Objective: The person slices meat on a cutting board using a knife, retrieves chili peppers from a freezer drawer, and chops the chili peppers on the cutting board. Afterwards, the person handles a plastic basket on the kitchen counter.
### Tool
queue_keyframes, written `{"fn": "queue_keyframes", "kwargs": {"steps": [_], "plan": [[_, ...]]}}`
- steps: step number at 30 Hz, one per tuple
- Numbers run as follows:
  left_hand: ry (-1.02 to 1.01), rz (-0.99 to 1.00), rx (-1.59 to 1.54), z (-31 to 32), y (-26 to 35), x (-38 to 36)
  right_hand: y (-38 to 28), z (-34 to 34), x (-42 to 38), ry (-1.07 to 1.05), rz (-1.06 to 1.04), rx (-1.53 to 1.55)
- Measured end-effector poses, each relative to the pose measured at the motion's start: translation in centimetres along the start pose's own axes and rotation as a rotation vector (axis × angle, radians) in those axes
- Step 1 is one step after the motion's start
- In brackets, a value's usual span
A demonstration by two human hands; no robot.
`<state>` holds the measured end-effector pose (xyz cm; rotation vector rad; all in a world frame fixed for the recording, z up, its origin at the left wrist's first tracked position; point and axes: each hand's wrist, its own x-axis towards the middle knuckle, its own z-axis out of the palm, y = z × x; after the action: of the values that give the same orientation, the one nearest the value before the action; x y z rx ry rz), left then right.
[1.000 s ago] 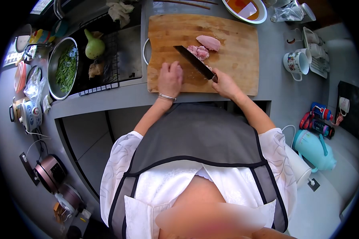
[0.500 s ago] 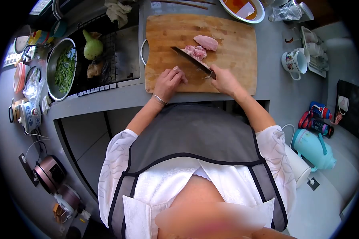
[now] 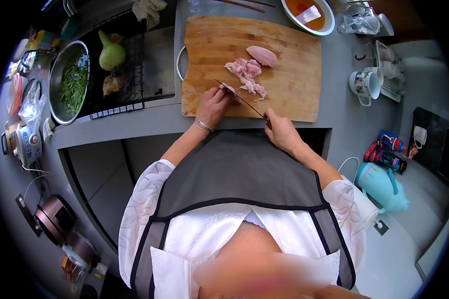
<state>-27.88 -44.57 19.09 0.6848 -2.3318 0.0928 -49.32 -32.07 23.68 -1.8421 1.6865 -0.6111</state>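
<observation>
My right hand (image 3: 283,130) is wrapped round the handle of a kitchen knife (image 3: 242,99), whose dark blade slants up and left over the wooden cutting board (image 3: 294,65). At the board's front left, my left hand (image 3: 214,105) has its fingers curled down beside the blade. What looks like a small piece of raw meat shows at those fingertips, mostly hidden by the hand and blade. Just beyond the knife lies a loose pile of cut raw meat (image 3: 245,70). A larger pale-pink piece of meat (image 3: 262,56) lies behind the pile.
Left of the board, a green gourd (image 3: 112,54) sits on a black rack, beside a metal bowl (image 3: 53,102) of chopped greens. A white bowl (image 3: 329,20) with orange-brown liquid stands at the back right. Floral mugs (image 3: 362,85) stand farther right.
The knife has come away from the pile, toward me and my left hand. Cut meat now lies spread out on the board where the blade was.
</observation>
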Motion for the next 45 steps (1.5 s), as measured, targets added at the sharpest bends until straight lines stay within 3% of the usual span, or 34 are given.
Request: {"fn": "queue_keyframes", "kwargs": {"steps": [7, 8, 10, 17, 19, 23, 26, 28, 30, 32, 35, 39, 41, 42, 45], "plan": [[-0.058, 0.011, -0.092, 0.4, 0.0, -0.8, -1.0, 3.8, 4.9, 0.066, 0.06, -0.102], [-0.057, 0.015, -0.105, 0.3, -0.3, -0.8, -0.7, 3.4, 4.9, 0.071, 0.045, -0.009], [-0.091, 0.032, -0.134, 0.0, -1.0, -0.3, -1.0, 1.9, 4.9, 0.092, 0.096, 0.146], [-0.071, 0.049, -0.137, -0.4, -1.1, -0.3, -2.9, 0.3, 0.0, -0.027, 0.204, -0.022], [-0.061, 0.061, -0.124, -0.6, -1.1, 0.0, -2.1, 1.6, 1.4, -0.017, 0.18, -0.03], [-0.095, 0.047, -0.117, 0.1, -1.1, -0.5, -2.8, 4.2, 7.9, 0.206, 0.011, -0.053], [-0.074, 0.049, -0.134, -0.2, -0.8, -0.6, -1.9, 3.1, 9.3, 0.177, -0.105, -0.002], [0.023, 0.046, -0.08, -0.4, -0.7, -0.6, -2.2, 2.6, 7.6, 0.15, -0.095, -0.037], [-0.003, 0.042, -0.088, -0.5, -0.6, -0.6, -2.7, 1.8, 4.9, 0.118, -0.086, -0.071], [-0.031, 0.032, -0.095, -0.4, -0.4, -0.6, -3.1, 1.0, 2.3, -0.006, 0.084, -0.022], [-0.041, 0.066, -0.138, -0.2, -0.3, -0.7, -1.9, 2.3, 2.1, 0.063, 0.054, 0.003], [-0.101, 0.013, -0.115, 0.3, -0.9, -1.6, -3.5, 4.4, 9.4, 0.132, -0.004, -0.057], [-0.099, 0.005, -0.126, 0.1, -1.1, -1.7, -2.5, 4.3, 11.0, 0.227, -0.177, -0.013], [-0.081, 0.014, -0.12, -0.1, -0.9, -1.6, -4.4, 2.4, 10.1, 0.167, -0.049, -0.012], [-0.047, 0.019, -0.11, -0.3, -0.8, -1.2, -2.2, 1.6, 6.7, 0.065, -0.06, -0.034]]}}
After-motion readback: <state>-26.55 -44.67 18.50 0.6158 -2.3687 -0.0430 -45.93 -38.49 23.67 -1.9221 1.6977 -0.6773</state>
